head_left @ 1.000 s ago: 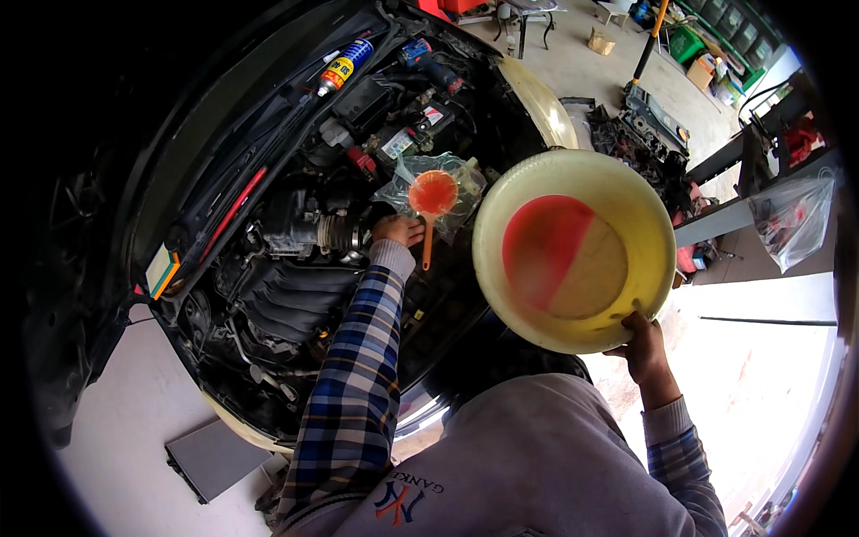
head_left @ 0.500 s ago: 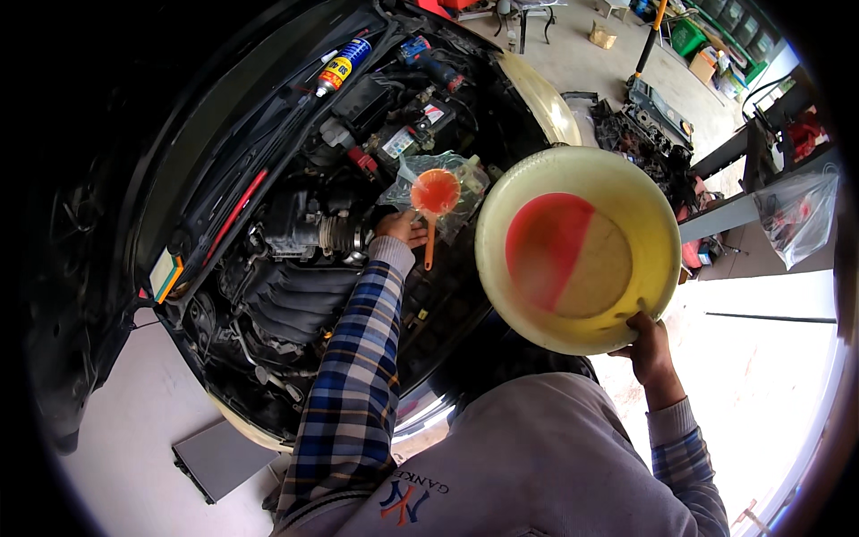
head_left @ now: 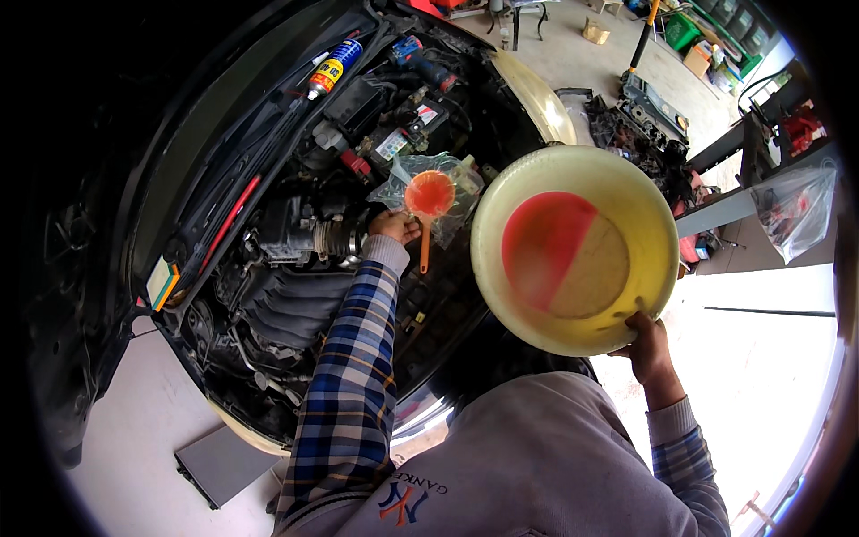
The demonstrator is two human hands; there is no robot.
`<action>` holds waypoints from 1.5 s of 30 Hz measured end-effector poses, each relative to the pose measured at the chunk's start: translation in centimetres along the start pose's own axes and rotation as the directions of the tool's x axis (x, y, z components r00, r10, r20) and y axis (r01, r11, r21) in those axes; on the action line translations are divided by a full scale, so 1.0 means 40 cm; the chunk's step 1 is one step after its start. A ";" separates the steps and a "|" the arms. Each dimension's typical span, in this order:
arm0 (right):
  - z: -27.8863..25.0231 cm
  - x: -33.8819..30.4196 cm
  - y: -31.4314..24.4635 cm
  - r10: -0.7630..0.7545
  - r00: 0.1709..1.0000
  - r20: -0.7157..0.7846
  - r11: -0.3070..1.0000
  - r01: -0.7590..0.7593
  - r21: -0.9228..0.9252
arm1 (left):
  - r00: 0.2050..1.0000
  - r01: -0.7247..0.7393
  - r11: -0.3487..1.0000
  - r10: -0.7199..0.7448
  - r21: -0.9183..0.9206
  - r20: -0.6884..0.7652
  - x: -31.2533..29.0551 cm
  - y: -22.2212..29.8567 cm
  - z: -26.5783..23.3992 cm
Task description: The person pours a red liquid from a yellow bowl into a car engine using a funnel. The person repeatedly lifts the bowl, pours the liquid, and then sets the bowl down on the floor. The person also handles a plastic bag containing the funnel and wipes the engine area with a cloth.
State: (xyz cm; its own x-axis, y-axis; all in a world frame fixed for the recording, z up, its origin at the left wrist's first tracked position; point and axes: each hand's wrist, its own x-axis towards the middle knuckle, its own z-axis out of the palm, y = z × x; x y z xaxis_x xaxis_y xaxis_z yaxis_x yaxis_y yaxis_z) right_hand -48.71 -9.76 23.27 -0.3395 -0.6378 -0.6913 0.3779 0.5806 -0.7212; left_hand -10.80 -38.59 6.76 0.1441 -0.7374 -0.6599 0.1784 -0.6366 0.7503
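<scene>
My right hand point(head_left: 650, 349) grips the near right rim of a large pale yellow plastic basin point(head_left: 651, 224), thumb on the inside wall. The basin is tilted, and pinkish-red liquid point(head_left: 543, 242) pools on the left of its bottom. My left hand point(head_left: 395, 226) is closed at the side of an orange funnel point(head_left: 429, 191) with a long handle; its fingertips are partly hidden. The funnel's bowl looks reddish inside. Beneath it, a crumpled clear plastic bag point(head_left: 391, 191) lies over the engine bay. The basin's left rim is close to the funnel but apart from it.
The open engine bay holds a battery point(head_left: 428, 115), an air hose point(head_left: 333, 238) and a black engine cover point(head_left: 295, 306). A spray can point(head_left: 335, 69) and a cordless power tool point(head_left: 423, 64) lie at the far side. A floor jack point(head_left: 656, 107) stands beyond the fender.
The whole view has shifted slightly left. Both hands keep their holds, and the basin and funnel stay almost where they were relative to each other.
</scene>
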 end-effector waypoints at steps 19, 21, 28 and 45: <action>-0.007 -0.008 0.002 -0.035 0.998 0.057 0.999 0.036 -0.010 | 1.000 0.013 0.999 -0.011 0.050 -0.025 0.009 -0.003 -0.014; -0.006 -0.009 0.001 -0.035 0.998 0.052 0.999 0.036 -0.012 | 1.000 0.025 0.998 -0.024 0.063 -0.020 0.011 -0.010 -0.017; 0.002 -0.010 0.000 -0.015 1.000 0.026 1.000 0.015 0.006 | 0.997 0.065 0.991 -0.060 0.119 -0.045 0.023 -0.023 -0.015; 0.003 0.000 -0.003 -0.008 1.000 -0.010 0.999 0.008 -0.050 | 1.000 -0.013 0.993 0.012 0.118 0.008 0.006 0.017 -0.019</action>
State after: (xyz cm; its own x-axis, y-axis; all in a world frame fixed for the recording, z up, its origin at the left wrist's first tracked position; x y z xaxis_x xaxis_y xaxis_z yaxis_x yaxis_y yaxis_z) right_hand -48.68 -9.90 23.36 -0.3511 -0.6377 -0.6856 0.3319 0.6000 -0.7279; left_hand -9.92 -39.04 7.08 0.1380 -0.7468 -0.6505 0.0604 -0.6493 0.7582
